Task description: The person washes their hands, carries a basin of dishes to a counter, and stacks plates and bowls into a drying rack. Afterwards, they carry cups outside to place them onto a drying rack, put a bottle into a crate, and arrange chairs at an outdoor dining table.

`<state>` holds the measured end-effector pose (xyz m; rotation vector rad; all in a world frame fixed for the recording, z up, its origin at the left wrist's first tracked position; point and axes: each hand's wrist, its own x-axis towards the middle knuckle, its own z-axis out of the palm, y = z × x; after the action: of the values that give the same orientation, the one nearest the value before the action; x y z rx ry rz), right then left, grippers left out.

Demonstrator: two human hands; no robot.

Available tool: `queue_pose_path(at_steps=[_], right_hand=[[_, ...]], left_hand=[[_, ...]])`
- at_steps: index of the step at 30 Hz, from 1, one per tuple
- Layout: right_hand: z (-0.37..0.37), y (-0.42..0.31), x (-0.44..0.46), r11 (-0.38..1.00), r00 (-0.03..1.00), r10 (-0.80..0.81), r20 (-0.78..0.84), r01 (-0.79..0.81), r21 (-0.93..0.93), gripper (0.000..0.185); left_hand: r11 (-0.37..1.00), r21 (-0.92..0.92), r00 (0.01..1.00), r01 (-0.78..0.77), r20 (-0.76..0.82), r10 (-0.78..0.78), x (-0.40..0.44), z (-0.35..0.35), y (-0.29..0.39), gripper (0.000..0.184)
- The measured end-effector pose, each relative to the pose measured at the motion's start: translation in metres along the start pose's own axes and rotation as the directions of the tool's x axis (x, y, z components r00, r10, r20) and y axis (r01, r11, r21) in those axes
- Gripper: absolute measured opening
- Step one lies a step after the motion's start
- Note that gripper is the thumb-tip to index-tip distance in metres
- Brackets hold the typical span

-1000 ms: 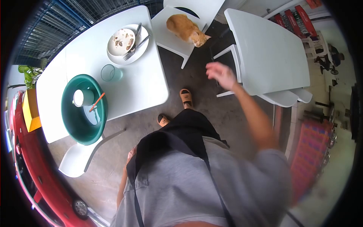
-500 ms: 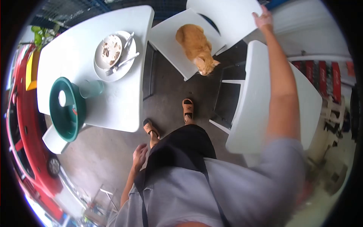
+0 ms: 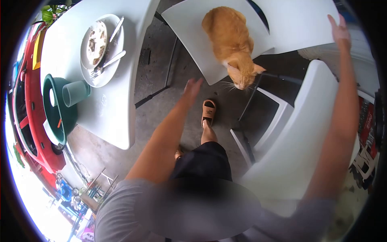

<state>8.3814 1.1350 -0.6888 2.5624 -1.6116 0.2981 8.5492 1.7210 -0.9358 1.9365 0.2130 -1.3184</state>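
Note:
An orange cat (image 3: 231,36) lies on the seat of a white chair (image 3: 187,30), its head over the front edge. My right hand (image 3: 342,34) grips the outer edge of the chair's backrest (image 3: 298,24), thumb on the near face. My left hand (image 3: 192,88) reaches out in front of the seat, somewhat blurred, fingers apart and holding nothing. It is close to the seat's front corner, apart from the cat.
On the left, a white table (image 3: 109,117) bears a used plate (image 3: 113,68) with a bowl (image 3: 96,44), fork and spoon, a clear cup (image 3: 76,93) and a green basin (image 3: 68,121). Another white chair (image 3: 278,161) stands at right. A red car (image 3: 34,109) is beyond.
My left hand has risen from beside my leg to in front of the seat. I am closer to the cat and chair; my right hand stays on the backrest. The cat's head is lower.

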Motion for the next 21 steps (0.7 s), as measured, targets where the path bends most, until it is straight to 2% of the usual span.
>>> queue_pose_path(at_steps=[2, 3, 4, 5, 6, 8, 9, 10, 11, 12, 14, 15, 17, 18, 19, 21], right_hand=[[0.012, 0.026, 0.02, 0.993, 0.991, -0.116, -0.065, 0.117, 0.014, 0.09], [0.002, 0.013, 0.011, 0.996, 0.994, -0.075, -0.085, 0.071, -0.053, 0.084], [0.005, 0.015, 0.015, 0.996, 0.994, -0.074, -0.077, 0.07, -0.054, 0.084], [0.006, 0.024, 0.023, 0.988, 0.986, -0.148, -0.079, 0.151, 0.028, 0.081], [0.008, 0.034, 0.032, 0.967, 0.971, -0.222, -0.09, 0.231, 0.108, 0.079], [0.016, 0.041, 0.037, 0.883, 0.923, -0.364, -0.125, 0.385, 0.268, 0.076], [0.007, 0.019, 0.013, 0.882, 0.922, -0.368, -0.118, 0.387, 0.271, 0.076], [-0.02, -0.023, -0.029, 0.953, 0.971, -0.216, -0.101, 0.232, 0.195, 0.073], [-0.027, -0.04, -0.052, 0.97, 0.981, -0.167, -0.1, 0.182, 0.161, 0.074], [-0.028, -0.039, -0.057, 0.97, 0.981, -0.176, -0.08, 0.187, 0.158, 0.074], [-0.034, -0.037, -0.071, 0.972, 0.983, -0.175, -0.053, 0.181, 0.152, 0.075], [-0.036, -0.035, -0.076, 0.973, 0.984, -0.171, -0.042, 0.175, 0.151, 0.076], [-0.046, -0.031, -0.084, 0.975, 0.987, -0.159, -0.032, 0.162, 0.153, 0.077], [-0.05, -0.031, -0.091, 0.977, 0.988, -0.15, -0.021, 0.152, 0.151, 0.077], [-0.053, -0.03, -0.097, 0.978, 0.99, -0.14, -0.01, 0.14, 0.153, 0.078], [-0.061, -0.035, -0.108, 0.983, 0.994, -0.104, 0.019, 0.099, 0.156, 0.079]], left_hand=[[0.998, 0.056, 0.999, -0.031, -0.012, 0.032, 0.038, 0.014, 0.008, 0.082], [0.998, 0.062, 1.0, -0.022, -0.014, 0.023, 0.059, 0.022, 0.002, 0.082], [0.988, -0.154, 0.998, -0.025, 0.049, 0.033, 0.08, 0.03, -0.006, 0.081], [0.93, -0.367, 0.992, -0.016, 0.108, 0.06, 0.095, 0.037, -0.013, 0.08], [0.929, -0.37, 0.992, -0.014, 0.11, 0.059, 0.102, 0.044, -0.016, 0.08], [0.859, -0.51, 0.988, -0.035, 0.11, 0.106, 0.108, 0.047, -0.026, 0.081], [0.858, -0.512, 0.989, -0.029, 0.107, 0.098, 0.105, 0.041, -0.03, 0.081], [0.91, -0.414, 0.993, -0.024, 0.093, 0.069, 0.102, 0.034, -0.028, 0.081], [0.951, -0.309, 0.996, -0.014, 0.08, 0.04, 0.096, 0.028, -0.024, 0.081], [0.95, -0.312, 0.996, -0.01, 0.083, 0.037, 0.086, 0.024, -0.02, 0.081], [0.983, -0.18, 0.999, 0.045, -0.014, -0.048, 0.066, 0.013, -0.016, 0.082], [0.982, -0.183, 0.999, 0.043, -0.007, -0.045, 0.079, 0.009, -0.03, 0.082], [0.983, -0.165, 0.994, -0.086, 0.049, 0.095, 0.108, -0.001, -0.048, 0.082], [0.983, -0.163, 0.993, -0.084, 0.071, 0.096, 0.104, -0.007, -0.045, 0.082], [0.995, -0.083, 0.998, -0.046, 0.044, 0.049, 0.102, -0.012, -0.04, 0.082], [0.994, -0.1, 0.995, -0.041, 0.082, 0.049, 0.109, -0.014, -0.044, 0.078]])
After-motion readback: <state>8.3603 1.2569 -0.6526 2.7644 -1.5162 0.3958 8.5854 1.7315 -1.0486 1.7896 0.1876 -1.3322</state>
